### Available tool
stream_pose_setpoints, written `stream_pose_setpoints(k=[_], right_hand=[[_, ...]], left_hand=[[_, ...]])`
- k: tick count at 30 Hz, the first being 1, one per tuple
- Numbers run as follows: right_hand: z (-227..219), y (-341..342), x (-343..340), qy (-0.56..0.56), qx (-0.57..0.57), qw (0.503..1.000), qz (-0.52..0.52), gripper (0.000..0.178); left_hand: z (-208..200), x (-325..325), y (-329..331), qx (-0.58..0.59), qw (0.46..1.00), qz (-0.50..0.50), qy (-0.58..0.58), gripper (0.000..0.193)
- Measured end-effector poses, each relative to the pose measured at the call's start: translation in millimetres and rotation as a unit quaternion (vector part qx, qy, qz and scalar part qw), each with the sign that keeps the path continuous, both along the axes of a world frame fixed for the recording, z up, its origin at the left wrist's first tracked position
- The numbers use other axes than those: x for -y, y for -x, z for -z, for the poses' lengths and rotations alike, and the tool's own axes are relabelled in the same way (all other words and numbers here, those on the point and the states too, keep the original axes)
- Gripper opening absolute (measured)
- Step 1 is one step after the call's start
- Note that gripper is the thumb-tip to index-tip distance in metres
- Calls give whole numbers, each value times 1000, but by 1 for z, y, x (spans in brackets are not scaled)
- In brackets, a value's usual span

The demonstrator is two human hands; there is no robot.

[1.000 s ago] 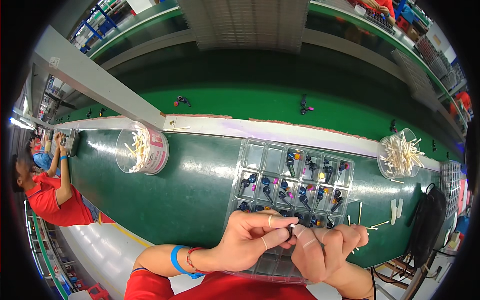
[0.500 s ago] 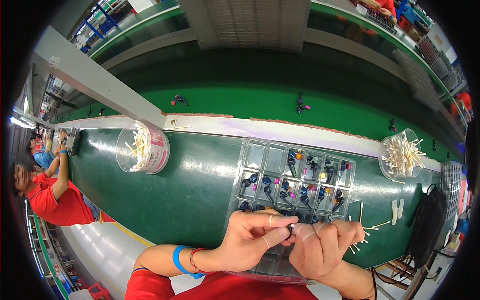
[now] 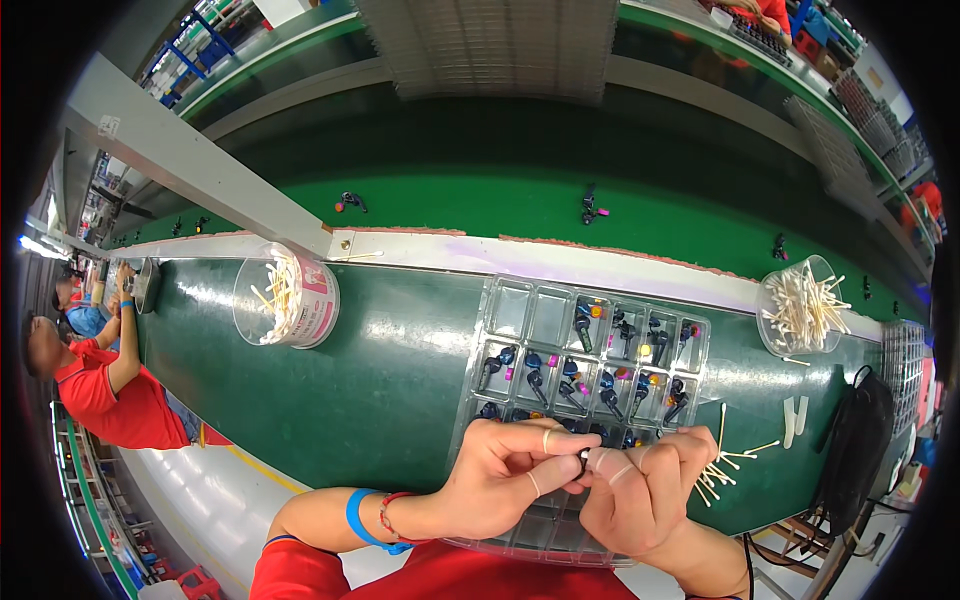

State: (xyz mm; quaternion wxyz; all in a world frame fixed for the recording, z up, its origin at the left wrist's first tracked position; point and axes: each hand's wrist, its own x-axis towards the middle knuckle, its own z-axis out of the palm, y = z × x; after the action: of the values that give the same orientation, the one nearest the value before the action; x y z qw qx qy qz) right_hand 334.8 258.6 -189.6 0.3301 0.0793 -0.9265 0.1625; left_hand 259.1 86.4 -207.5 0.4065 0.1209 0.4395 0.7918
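Note:
My left hand (image 3: 505,478) pinches a small dark earbud (image 3: 582,461) between thumb and forefinger, mostly covered by the fingers. Against it comes my right hand (image 3: 640,500), closed with fingertips pressed together around what looks like a cotton swab; only a white tip shows. Pale finger covers wrap some fingertips. Both hands are over the near part of a clear plastic tray (image 3: 480,345), whose compartments hold several dark earbuds (image 3: 610,393) with orange, pink or yellow bits. The tray's near compartments are partly hidden by my hands.
A tub of cotton swabs (image 3: 322,305) stands left, another swab tub (image 3: 800,325) right. Loose swabs (image 3: 712,475) lie beside my right hand, near a black pouch-like thing (image 3: 858,450). Beyond a white ledge (image 3: 420,247), earbuds lie on a green belt (image 3: 470,210). A co-worker (image 3: 120,390) is at left.
The earbuds on the green belt have shifted slightly left. My right hand has turned a little at the earbud; my left hand stays nearly still.

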Motion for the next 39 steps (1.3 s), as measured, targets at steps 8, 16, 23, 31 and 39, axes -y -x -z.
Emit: stream_pose_setpoints(k=[8, 16, 23, 31, 39], right_hand=[[0, -3, -1, -32, 13, 999, 8, 22], [2, -2, -11, 87, -18, 995, -36, 31], [-2, -1, -20, 212, -26, 975, -55, 35], [2, 3, -22, 203, -29, 977, -63, 33], [4, 0, -24, 273, -70, 955, -97, 29]], left_hand=[[2, -1, -1, -11, 1000, -6, -9, 33], [-8, 3, 6, 19, 999, 45, -1, 30], [-12, 7, 5, 58, 996, 52, -34, 31], [-14, 9, 5, 55, 996, 55, -39, 31], [-19, 10, 6, 59, 996, 61, -20, 30]])
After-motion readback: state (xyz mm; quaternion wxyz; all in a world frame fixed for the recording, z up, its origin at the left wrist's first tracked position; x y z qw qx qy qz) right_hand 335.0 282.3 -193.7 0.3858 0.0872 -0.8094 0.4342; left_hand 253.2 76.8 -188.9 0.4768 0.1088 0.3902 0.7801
